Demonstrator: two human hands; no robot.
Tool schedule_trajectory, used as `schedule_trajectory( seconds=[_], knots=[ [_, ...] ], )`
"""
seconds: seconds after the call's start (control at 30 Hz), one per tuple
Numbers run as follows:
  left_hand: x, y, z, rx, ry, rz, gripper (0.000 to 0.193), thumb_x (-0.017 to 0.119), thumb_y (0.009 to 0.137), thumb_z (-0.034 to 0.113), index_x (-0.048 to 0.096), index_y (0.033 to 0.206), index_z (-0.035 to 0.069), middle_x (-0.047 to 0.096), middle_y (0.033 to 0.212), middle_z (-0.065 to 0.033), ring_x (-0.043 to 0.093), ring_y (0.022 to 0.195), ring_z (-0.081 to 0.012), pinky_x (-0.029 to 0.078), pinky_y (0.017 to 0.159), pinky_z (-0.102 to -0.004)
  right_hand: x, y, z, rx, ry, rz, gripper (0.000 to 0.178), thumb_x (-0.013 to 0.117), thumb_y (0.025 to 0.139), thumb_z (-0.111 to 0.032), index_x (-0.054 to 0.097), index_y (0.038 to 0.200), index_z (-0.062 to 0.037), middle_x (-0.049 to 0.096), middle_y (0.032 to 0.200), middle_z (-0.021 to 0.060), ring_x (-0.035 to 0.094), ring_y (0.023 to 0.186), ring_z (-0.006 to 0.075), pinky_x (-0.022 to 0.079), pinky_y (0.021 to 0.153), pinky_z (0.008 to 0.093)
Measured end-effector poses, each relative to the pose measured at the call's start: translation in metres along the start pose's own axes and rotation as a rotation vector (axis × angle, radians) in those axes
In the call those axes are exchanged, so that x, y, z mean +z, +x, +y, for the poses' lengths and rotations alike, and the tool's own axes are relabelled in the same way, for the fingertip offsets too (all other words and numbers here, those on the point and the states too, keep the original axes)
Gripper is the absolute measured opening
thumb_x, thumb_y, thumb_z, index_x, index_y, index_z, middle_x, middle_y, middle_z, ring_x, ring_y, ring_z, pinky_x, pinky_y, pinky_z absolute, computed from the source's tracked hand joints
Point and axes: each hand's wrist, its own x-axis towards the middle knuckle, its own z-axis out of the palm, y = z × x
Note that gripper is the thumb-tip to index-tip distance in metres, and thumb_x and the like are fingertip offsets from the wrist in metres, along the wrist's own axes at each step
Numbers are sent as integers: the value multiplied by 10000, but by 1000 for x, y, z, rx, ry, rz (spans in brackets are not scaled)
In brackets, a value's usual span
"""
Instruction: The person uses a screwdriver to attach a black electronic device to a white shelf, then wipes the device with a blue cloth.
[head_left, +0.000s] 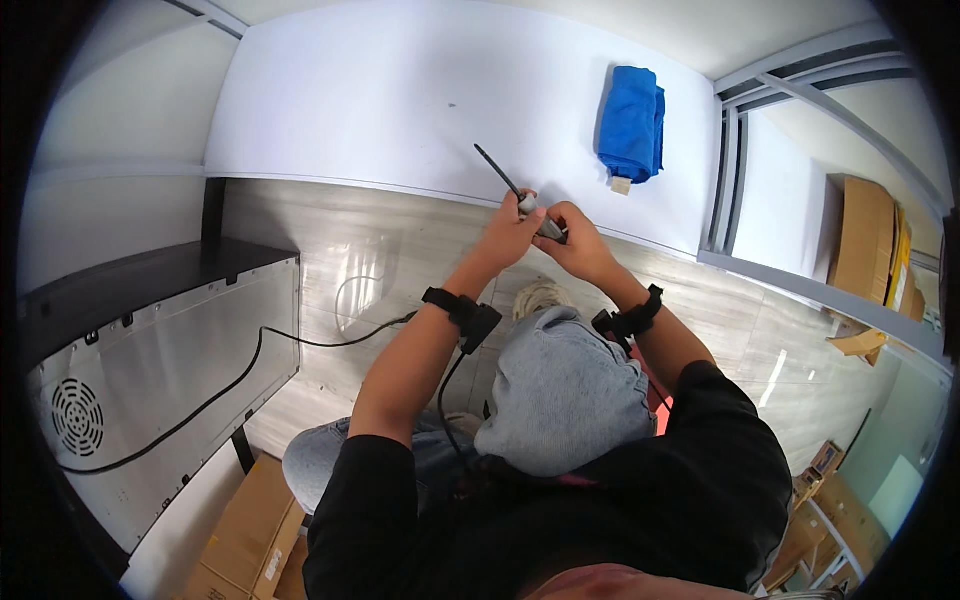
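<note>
A screwdriver-like tool (497, 168) with a long, thin dark shaft and a grey handle is held over the front edge of the white table. Its shaft slants up and to the left, toward the far side. My left hand (512, 235) is closed around the front of the handle, near where the shaft begins. Gripping the rear end of the same handle is my right hand (580, 243), its fingers bent. The fingers cover part of the handle. Right of the hands, on the table, lies a folded blue cloth (630, 125) with a small beige tag at its near end.
The white table (350, 100) spans the far side. A metal cabinet (190, 350) with a black top stands at left, with a black cable (230, 385) running across it toward my left wrist strap. Grey frame rails (735, 180) and cardboard boxes (862, 235) are at right.
</note>
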Motion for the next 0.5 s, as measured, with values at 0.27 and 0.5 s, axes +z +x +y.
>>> schedule_trajectory(
  seconds=[0.27,0.5],
  knots=[
    [16,40,4,44,256,212,428,615,882,242,487,1182,-35,659,889,-189,649,828,-287,501,729,-388,-5,12,8,3,52,91,448,721,771,-106,468,1135,-36,581,860,120,612,761,228,478,663,343],
    [28,58,7,72,302,119,382,605,900,207,558,1190,-37,663,924,-135,648,796,-199,512,689,-319,-16,22,22,128,66,234,454,668,767,-72,462,1170,-46,623,845,146,654,747,265,505,652,367]
  ],
)
